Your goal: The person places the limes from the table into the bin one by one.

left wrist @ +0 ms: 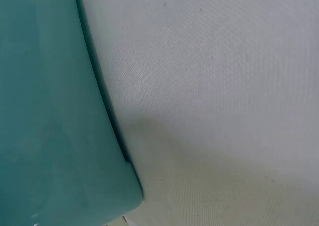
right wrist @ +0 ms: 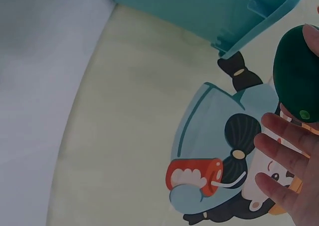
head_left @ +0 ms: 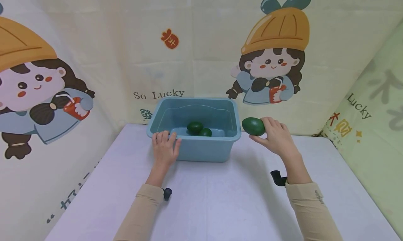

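Observation:
A green avocado [head_left: 253, 126] is pinched between the thumb and fingers of my right hand [head_left: 277, 136], just right of the blue plastic bin [head_left: 201, 149] and about level with its rim. In the right wrist view the avocado [right wrist: 299, 76] shows a pale stem spot, with several spread fingers below it. Two more green avocados [head_left: 195, 127] lie together on the bin's floor. My left hand [head_left: 164, 148] holds the bin's front rim near the left corner, fingers over the edge and thumb against the outside. The left wrist view shows only the bin's wall [left wrist: 55, 111] and the white tabletop.
The bin stands at the back of a white table [head_left: 195, 199], close to a cream cloth backdrop [head_left: 207, 52] printed with cartoon figures and lettering. Similar cloth covers the left and right sides. Black wrist-camera mounts [head_left: 278, 178] show beside both forearms.

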